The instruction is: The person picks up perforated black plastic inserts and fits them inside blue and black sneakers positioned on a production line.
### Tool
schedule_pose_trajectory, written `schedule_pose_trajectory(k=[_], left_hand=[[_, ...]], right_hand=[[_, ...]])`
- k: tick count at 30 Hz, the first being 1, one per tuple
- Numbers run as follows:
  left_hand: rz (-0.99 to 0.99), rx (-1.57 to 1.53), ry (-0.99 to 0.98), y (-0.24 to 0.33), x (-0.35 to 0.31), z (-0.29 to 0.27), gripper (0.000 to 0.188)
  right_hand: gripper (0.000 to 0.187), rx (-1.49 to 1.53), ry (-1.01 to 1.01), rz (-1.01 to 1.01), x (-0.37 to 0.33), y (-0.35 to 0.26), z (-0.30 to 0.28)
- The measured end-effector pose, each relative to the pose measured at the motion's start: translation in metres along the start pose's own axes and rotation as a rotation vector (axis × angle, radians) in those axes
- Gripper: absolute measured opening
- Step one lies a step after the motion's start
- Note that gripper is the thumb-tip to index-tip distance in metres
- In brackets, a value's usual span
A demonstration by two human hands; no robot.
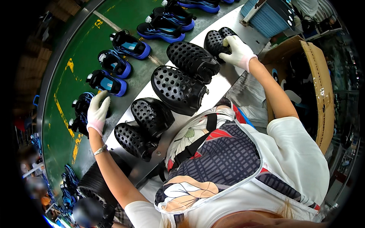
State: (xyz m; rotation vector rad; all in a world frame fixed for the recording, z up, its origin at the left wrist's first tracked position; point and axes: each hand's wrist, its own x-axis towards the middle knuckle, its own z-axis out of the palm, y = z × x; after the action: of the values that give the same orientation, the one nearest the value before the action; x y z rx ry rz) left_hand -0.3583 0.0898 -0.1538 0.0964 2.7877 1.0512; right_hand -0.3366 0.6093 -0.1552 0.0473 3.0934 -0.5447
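Note:
My left hand [98,114], in a white glove, has its fingers stretched out beside black-and-blue sports shoes [83,104] at the left. My fingers partly cover these shoes, so contact is unclear. My right hand [237,53], gloved too, has its thumb and fingers apart at a pair of black, perforated, toe-shaped pieces [215,41] that look like shoe inserts. Its fingertips are at the near edge of that pair; I see nothing lifted. Between my hands, more such pieces lie on a pale metal ledge: a large pair [176,87] and a smaller pair [150,116].
Beyond the ledge, a green surface [85,41] carries a row of sports shoes [129,43]. A blue ribbed bin [268,17] stands at the upper right. Below it is an open cardboard box [317,95] with dark contents. Another person is at the lower left.

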Motion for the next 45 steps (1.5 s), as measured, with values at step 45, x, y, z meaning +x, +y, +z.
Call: schedule_pose_trajectory(k=[45], left_hand=[[-0.018,-0.43,0.295,-0.005,-0.041,0.02,0.05]], right_hand=[[0.047,-0.357,-0.554,-0.769,0.072,-0.363,0.003]])
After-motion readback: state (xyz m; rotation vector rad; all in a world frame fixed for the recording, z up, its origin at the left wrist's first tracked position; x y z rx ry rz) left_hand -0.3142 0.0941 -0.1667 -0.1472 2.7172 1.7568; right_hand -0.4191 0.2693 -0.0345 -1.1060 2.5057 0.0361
